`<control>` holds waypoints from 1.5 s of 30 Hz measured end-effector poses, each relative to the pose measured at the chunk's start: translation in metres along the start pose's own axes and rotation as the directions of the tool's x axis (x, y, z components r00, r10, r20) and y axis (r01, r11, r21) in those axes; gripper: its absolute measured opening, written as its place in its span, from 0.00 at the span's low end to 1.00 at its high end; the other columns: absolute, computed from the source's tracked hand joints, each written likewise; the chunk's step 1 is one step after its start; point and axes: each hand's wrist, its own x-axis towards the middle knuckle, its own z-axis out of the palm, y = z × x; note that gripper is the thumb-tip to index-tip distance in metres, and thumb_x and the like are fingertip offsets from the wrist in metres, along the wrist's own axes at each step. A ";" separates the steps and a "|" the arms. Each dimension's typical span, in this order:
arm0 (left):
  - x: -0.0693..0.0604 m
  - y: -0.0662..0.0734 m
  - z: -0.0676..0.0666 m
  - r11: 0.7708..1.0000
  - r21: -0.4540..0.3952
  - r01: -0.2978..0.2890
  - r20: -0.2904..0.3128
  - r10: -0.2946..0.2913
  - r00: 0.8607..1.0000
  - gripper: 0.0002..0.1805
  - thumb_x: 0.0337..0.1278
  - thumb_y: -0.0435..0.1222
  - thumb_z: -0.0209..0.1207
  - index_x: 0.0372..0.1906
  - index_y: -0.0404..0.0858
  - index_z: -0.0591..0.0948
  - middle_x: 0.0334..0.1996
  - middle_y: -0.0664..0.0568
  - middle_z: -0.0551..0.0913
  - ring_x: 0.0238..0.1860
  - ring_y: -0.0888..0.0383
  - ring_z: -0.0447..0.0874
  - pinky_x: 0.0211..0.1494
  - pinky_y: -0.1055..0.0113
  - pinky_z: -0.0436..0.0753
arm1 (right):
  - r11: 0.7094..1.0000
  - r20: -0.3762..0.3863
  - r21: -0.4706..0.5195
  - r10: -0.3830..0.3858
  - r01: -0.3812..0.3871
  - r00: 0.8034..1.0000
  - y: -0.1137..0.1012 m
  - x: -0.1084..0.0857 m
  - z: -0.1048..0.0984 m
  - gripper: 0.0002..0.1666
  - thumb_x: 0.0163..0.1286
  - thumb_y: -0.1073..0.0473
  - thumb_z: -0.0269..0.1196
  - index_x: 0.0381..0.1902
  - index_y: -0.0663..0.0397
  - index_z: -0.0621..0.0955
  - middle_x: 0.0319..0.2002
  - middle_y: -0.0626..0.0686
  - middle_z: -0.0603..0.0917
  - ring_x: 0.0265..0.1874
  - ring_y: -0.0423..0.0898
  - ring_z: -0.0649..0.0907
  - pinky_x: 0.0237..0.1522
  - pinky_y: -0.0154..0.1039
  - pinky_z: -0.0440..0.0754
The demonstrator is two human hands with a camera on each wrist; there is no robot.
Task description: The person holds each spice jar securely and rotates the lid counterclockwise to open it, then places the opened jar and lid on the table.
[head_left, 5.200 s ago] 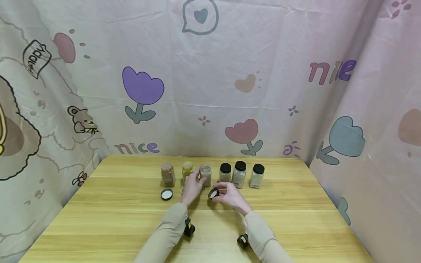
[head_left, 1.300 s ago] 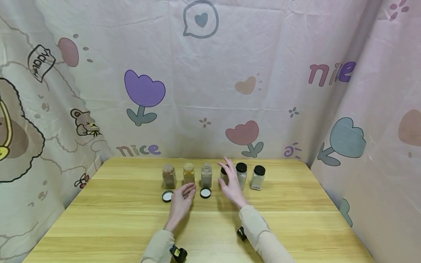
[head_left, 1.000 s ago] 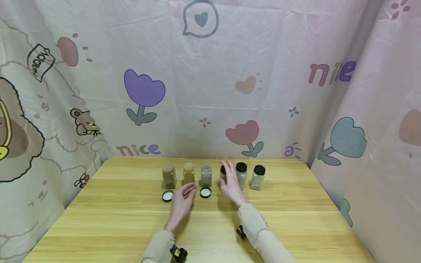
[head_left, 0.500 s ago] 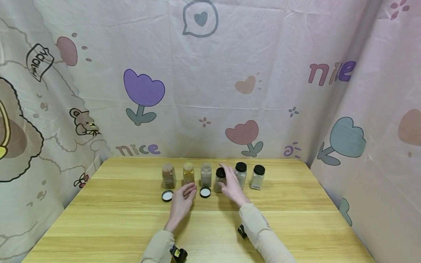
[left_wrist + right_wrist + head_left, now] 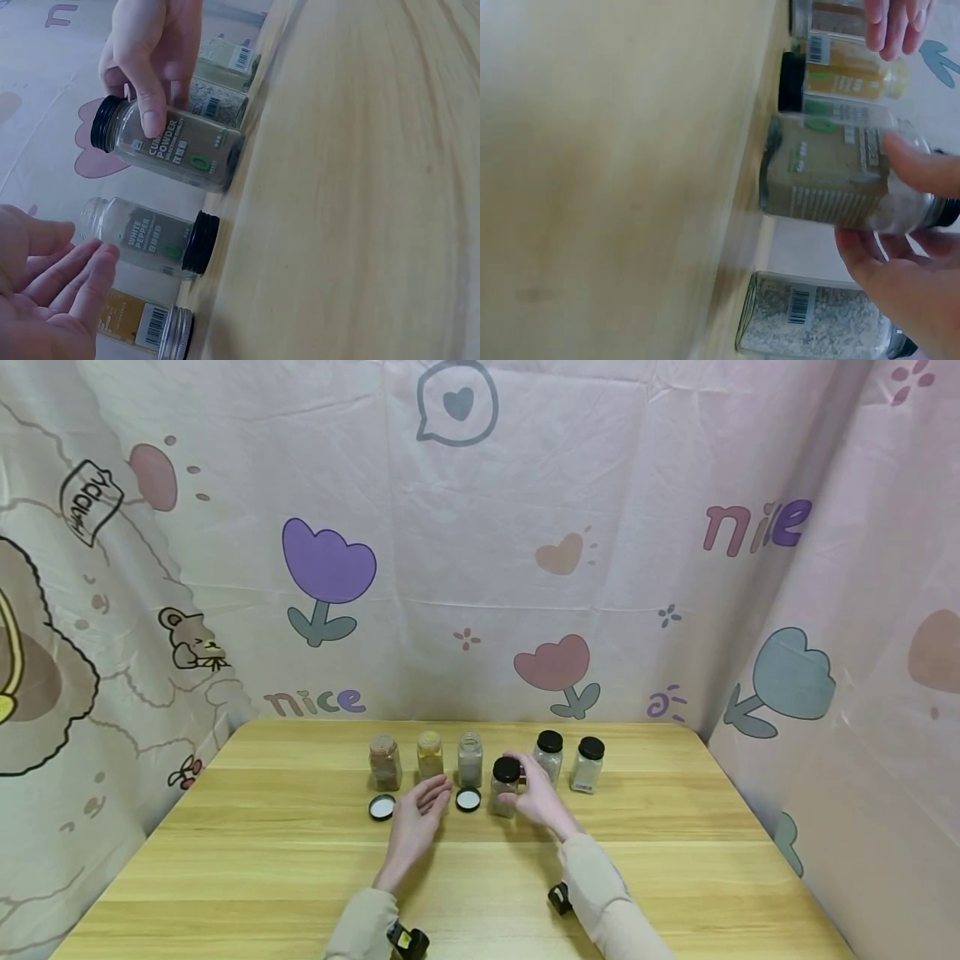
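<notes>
My right hand (image 5: 538, 795) grips a clear jar of cumin powder (image 5: 821, 169) with a black lid (image 5: 506, 768); thumb and fingers lie on opposite sides of it. The jar is upright, and whether its base touches the table I cannot tell. My left hand (image 5: 417, 821) holds nothing, its fingers loosely extended in front of a lidless yellow-powder jar (image 5: 430, 753). To the right of that stands an uncovered white pepper jar (image 5: 146, 234), its black lid (image 5: 468, 799) lying in front. Farthest left is an uncovered brown-powder jar (image 5: 385, 764) with its lid (image 5: 382, 807) before it.
Two black-lidded jars, one with coarse grey-white contents (image 5: 549, 758) and one pale (image 5: 587, 766), stand right of my right hand. A silver-looking lid (image 5: 176, 331) shows beside the yellow jar. The wooden table (image 5: 285, 860) ends at a printed curtain (image 5: 450, 568).
About five seconds ago my hands were at the white pepper jar and its lid; that lid now lies down. My right hand has since taken the cumin jar and brought it forward.
</notes>
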 end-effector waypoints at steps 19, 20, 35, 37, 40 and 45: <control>-0.005 0.012 0.013 0.980 -0.106 -0.169 0.101 0.180 0.978 0.20 0.64 0.32 0.63 0.59 0.30 0.79 0.54 0.36 0.85 0.56 0.46 0.85 0.66 0.64 0.83 | 0.979 0.211 0.195 0.020 -0.062 0.977 0.003 -0.025 -0.007 0.34 0.54 0.65 0.77 0.57 0.65 0.76 0.52 0.60 0.83 0.56 0.58 0.83 0.64 0.53 0.82; -0.005 0.013 0.014 0.975 -0.115 -0.189 0.107 0.201 0.974 0.20 0.64 0.32 0.63 0.59 0.29 0.79 0.54 0.35 0.84 0.55 0.44 0.85 0.66 0.60 0.83 | 0.977 0.222 0.205 0.020 -0.066 0.975 0.003 -0.026 -0.007 0.33 0.54 0.65 0.77 0.57 0.64 0.76 0.52 0.60 0.83 0.56 0.57 0.83 0.64 0.53 0.82; -0.010 0.014 0.016 0.960 0.008 -0.279 0.224 0.270 0.936 0.22 0.67 0.38 0.62 0.64 0.37 0.79 0.63 0.44 0.81 0.65 0.44 0.78 0.70 0.56 0.80 | 0.935 0.238 0.355 -0.115 0.024 0.964 0.010 -0.030 0.012 0.30 0.56 0.66 0.75 0.56 0.66 0.78 0.52 0.64 0.83 0.48 0.33 0.82 0.58 0.28 0.81; -0.010 0.014 0.015 0.962 0.021 -0.271 0.241 0.258 0.935 0.24 0.67 0.39 0.63 0.66 0.39 0.78 0.65 0.46 0.80 0.67 0.46 0.77 0.71 0.54 0.78 | 0.927 0.238 0.372 -0.135 0.038 0.962 0.011 -0.031 0.014 0.29 0.56 0.67 0.75 0.55 0.67 0.78 0.50 0.64 0.84 0.47 0.32 0.82 0.58 0.30 0.82; -0.010 0.015 0.015 0.966 0.024 -0.257 0.265 0.242 0.933 0.27 0.67 0.39 0.63 0.68 0.39 0.76 0.67 0.47 0.78 0.70 0.47 0.74 0.75 0.50 0.74 | 0.916 0.224 0.396 -0.157 0.058 0.962 0.012 -0.031 0.018 0.28 0.55 0.69 0.75 0.54 0.68 0.78 0.49 0.65 0.84 0.46 0.31 0.82 0.58 0.31 0.83; -0.010 0.013 0.015 0.957 0.049 -0.287 0.303 0.259 0.917 0.28 0.68 0.38 0.61 0.70 0.36 0.73 0.70 0.45 0.76 0.71 0.44 0.72 0.75 0.45 0.72 | 0.905 0.211 0.423 -0.146 0.045 0.966 0.014 -0.031 0.023 0.29 0.55 0.70 0.74 0.54 0.70 0.78 0.48 0.67 0.84 0.46 0.32 0.82 0.59 0.29 0.82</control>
